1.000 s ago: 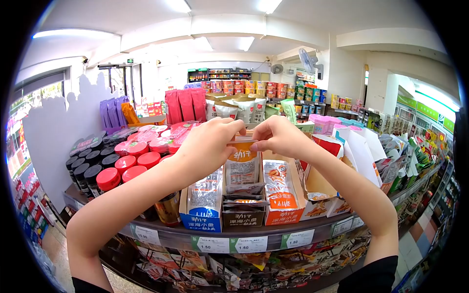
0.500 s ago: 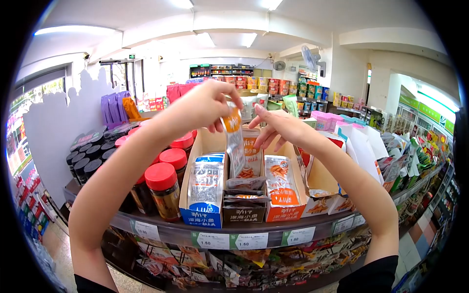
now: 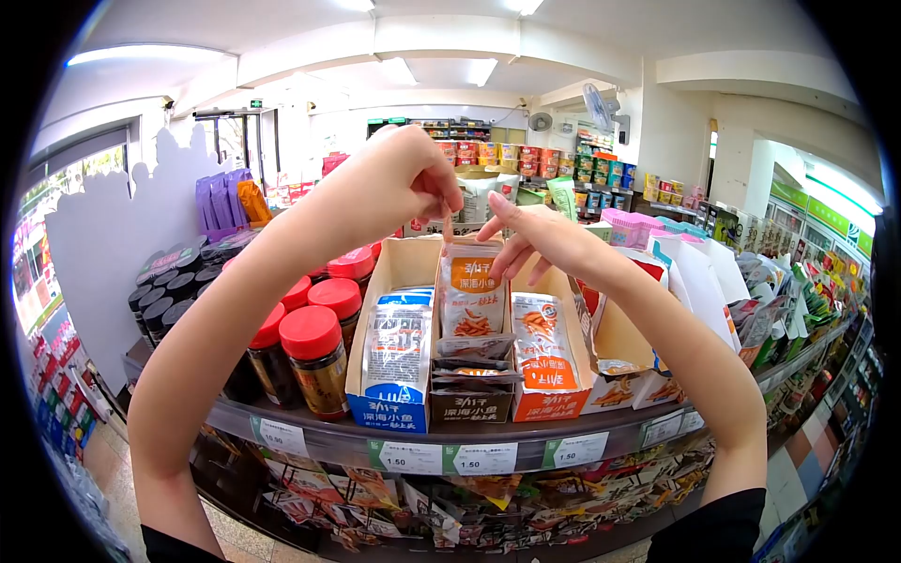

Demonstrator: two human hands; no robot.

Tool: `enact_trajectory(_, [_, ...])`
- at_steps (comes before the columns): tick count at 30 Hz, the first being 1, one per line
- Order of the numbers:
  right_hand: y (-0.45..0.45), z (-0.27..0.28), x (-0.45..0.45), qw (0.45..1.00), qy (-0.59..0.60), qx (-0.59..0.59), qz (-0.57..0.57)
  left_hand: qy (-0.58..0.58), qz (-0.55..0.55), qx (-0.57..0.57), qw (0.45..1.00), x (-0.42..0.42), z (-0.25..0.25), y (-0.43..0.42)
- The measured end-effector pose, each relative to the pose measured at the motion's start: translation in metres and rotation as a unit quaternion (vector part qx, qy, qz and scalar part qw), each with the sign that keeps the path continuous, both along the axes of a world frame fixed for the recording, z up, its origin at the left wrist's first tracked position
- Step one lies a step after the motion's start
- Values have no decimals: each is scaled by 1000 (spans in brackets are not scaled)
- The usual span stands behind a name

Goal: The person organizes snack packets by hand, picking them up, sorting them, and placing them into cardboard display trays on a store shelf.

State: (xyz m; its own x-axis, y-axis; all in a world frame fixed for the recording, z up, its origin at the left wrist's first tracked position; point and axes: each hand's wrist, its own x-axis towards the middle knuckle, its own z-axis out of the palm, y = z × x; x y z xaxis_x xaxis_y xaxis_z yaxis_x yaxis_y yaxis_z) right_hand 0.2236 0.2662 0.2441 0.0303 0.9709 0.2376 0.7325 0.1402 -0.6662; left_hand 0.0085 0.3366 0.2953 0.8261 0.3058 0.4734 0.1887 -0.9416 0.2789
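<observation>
My left hand (image 3: 427, 183) is pinched above the middle display box (image 3: 469, 409). A thin edge of a snack packet (image 3: 448, 232) shows below its fingertips; the rest is hidden. My right hand (image 3: 533, 236) is open, its fingers spread over the top right of an orange-and-silver dried fish packet (image 3: 471, 296) standing upright in that box. Whether they touch it I cannot tell. More packets lie at the box's front. On the left is a blue box (image 3: 385, 418) of silver-and-blue packets, on the right an orange box (image 3: 552, 405) of similar packets.
Red-lidded jars (image 3: 314, 361) stand left of the boxes, with black-lidded jars (image 3: 169, 305) farther left. Opened white cartons (image 3: 694, 281) are on the right. Price tags (image 3: 486, 458) line the shelf edge. Instant noodle tubs (image 3: 535, 159) are stacked behind.
The packet in my left hand, shown broadside before, has turned or moved back and is mostly out of sight. The upright packet behind it is now uncovered. My right hand stays almost in place.
</observation>
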Motion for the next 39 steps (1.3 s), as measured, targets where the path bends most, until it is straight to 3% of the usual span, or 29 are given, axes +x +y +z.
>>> enact_trajectory(4, [0, -3, -1, 999, -10, 28, -26, -24, 28, 191, 981, 4, -1, -14])
enact_trajectory(7, [7, -7, 4, 999, -12, 39, -26, -68, -32, 255, 964, 17, -19, 4])
enact_trajectory(12, [1, -6, -1, 999, 30, 40, -13, 34, 23, 326, 944, 32, -27, 16])
enact_trajectory(22, [3, -7, 6, 998, 46, 49, -8, 96, 12, 424, 900, 47, -54, 26])
enact_trajectory(25, [6, -7, 4, 997, 44, 56, -18, 156, 21, 391, 907, 53, -63, 22])
enact_trajectory(29, [5, -6, 4, 998, 24, 54, -15, 0, -19, 360, 933, 51, -67, 31])
enact_trajectory(32, [3, -2, 4, 999, -2, 38, 11, -30, 14, 360, 932, 45, -63, 33])
enact_trajectory(33, [2, 0, 4, 999, -10, 30, 20, 1, 24, 306, 952, 42, -60, 30])
enact_trajectory(35, [-4, 1, -1, 998, -45, 38, 36, 62, 43, 195, 978, 33, -53, 25])
enact_trajectory(39, [0, -7, 0, 976, -189, 99, 40, 0, -4, 215, 977, 35, -62, 45])
